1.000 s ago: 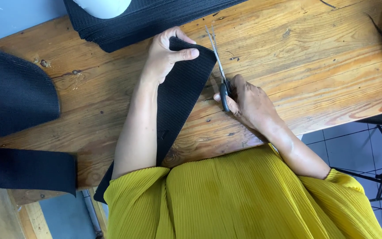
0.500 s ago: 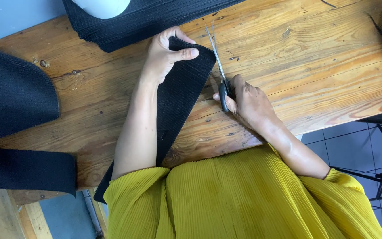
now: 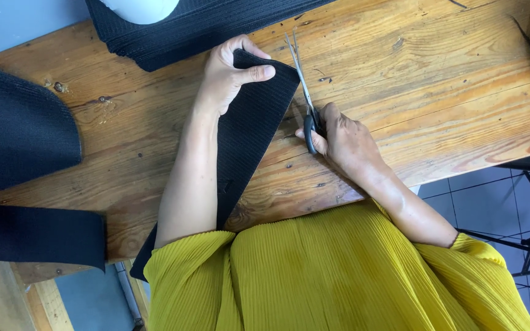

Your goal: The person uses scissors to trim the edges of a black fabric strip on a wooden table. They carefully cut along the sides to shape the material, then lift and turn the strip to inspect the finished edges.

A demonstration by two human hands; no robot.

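left hand (image 3: 228,73) fingers pinch the end of the black webbing strip (image 3: 249,141), pressing it flat for the cut | right hand (image 3: 345,138) fingers curl through the scissors (image 3: 305,101) handles, blades just beside strip's edge | strip lies diagonally on wooden worktop (image 3: 449,79), trailing off near edge | stacked black webbing (image 3: 197,27) beyond

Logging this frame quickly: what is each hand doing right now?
Left hand: closed on the black strap.
Right hand: closed on the scissors.
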